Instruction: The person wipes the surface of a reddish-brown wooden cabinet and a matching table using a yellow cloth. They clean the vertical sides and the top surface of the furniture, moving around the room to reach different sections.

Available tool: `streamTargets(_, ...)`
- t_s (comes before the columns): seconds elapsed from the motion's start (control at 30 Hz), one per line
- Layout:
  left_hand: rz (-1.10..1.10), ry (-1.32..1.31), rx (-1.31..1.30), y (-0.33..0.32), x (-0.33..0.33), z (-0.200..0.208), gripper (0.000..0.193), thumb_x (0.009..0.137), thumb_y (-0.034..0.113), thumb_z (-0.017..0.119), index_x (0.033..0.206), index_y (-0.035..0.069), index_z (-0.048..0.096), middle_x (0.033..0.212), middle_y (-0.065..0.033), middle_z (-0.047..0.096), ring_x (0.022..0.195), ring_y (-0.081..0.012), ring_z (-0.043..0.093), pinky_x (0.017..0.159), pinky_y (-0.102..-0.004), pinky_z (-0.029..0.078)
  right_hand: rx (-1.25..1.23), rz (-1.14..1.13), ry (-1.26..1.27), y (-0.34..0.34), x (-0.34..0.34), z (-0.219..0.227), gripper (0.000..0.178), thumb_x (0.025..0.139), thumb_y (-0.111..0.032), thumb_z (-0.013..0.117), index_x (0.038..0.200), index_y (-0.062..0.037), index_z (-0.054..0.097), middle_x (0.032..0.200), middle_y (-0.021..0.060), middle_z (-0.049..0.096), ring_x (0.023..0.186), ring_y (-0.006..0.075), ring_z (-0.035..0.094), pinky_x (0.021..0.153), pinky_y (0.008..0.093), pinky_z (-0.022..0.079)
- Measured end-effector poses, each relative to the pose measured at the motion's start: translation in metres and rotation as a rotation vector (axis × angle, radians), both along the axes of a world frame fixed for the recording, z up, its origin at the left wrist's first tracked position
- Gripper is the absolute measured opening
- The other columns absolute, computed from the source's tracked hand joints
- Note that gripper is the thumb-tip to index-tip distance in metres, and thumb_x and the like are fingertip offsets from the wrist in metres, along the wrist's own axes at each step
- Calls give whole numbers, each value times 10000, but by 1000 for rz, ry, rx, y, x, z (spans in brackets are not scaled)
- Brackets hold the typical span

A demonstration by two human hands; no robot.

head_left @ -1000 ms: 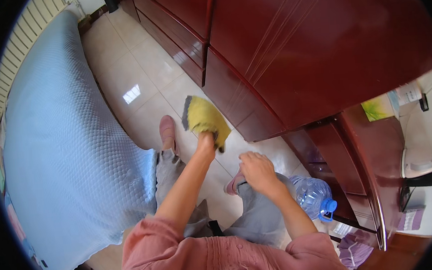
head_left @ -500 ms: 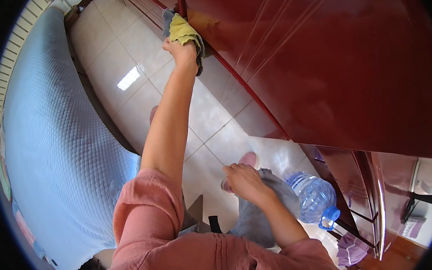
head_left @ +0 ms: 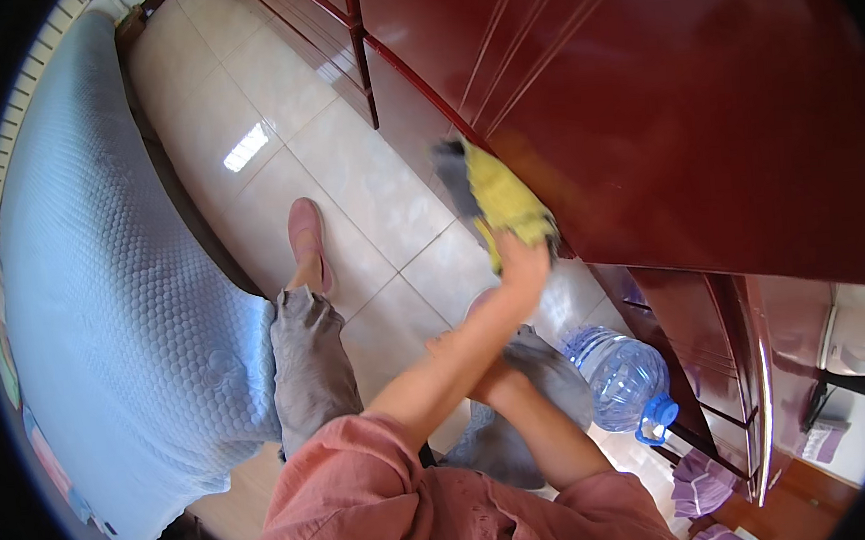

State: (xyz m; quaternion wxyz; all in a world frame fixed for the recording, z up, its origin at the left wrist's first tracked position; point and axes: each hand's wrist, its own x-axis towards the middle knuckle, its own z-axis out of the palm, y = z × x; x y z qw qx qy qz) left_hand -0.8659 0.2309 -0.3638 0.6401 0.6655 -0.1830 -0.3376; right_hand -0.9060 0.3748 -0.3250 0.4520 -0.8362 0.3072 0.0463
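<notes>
My left hand (head_left: 524,258) is closed on a yellow and grey cleaning cloth (head_left: 506,203), somewhat smeared by motion. The cloth lies against the lower edge of a glossy dark red cabinet front (head_left: 674,133). My left forearm crosses over my right one and covers most of my right hand (head_left: 492,380). Only a bit of its fingers shows past the forearm, close to my right knee, so their pose is hidden.
To the left is a bed with a light blue quilted cover (head_left: 123,292). A large clear water bottle (head_left: 621,382) with a blue cap lies beside my right leg. Pale floor tiles (head_left: 348,206) run between bed and cabinet. My pink shoe (head_left: 306,234) rests on them.
My left hand has swept the cloth along the cabinet's edge, from the far left toward me and to the right. Its forearm now lies across the right one.
</notes>
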Motion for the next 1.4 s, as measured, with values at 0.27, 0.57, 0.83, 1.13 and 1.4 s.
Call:
streamTargets(0.27,227,741,-89,-108,250,-26,676,1043,506,393,1571,92,307,1512,-65,451,1331,-210,465,1076,-377,420,-128,241,152,-12,11,27,214,955,-159,597,1110,-15,625,1036,201,669,958,395,663,849,494,527)
streamTargets(0.57,-18,970,141,32,-15,18,564,1073,400,434,1540,114,299,1415,-38,452,1271,-186,449,1095,-326,377,-54,320,268,2,-3,-8,278,998,-252,568,1198,-59,565,1192,175,580,1106,338,509,1033,440,388)
streamTargets(0.83,341,519,-176,-71,131,-31,492,1030,464,471,1377,127,379,1291,-33,468,1132,-207,475,929,-378,416,-110,425,351,-4,17,14,249,929,-147,603,1153,-38,591,1093,167,639,1094,337,620,929,493,472)
streamTargets(1.13,266,891,-165,-77,172,-144,745,1015,668,361,1576,195,229,1533,-46,369,1343,-256,418,1113,-440,368,-108,416,301,0,20,12,262,880,-87,567,1134,-57,625,1041,131,656,1013,330,652,895,461,494)
streamTargets(1.4,44,986,220,19,-8,-40,573,1045,582,397,1408,150,496,1257,-27,596,1090,-195,554,966,-371,453,90,84,133,28,4,-17,387,945,-140,514,1318,-49,565,1385,188,577,1305,349,516,1096,465,404)
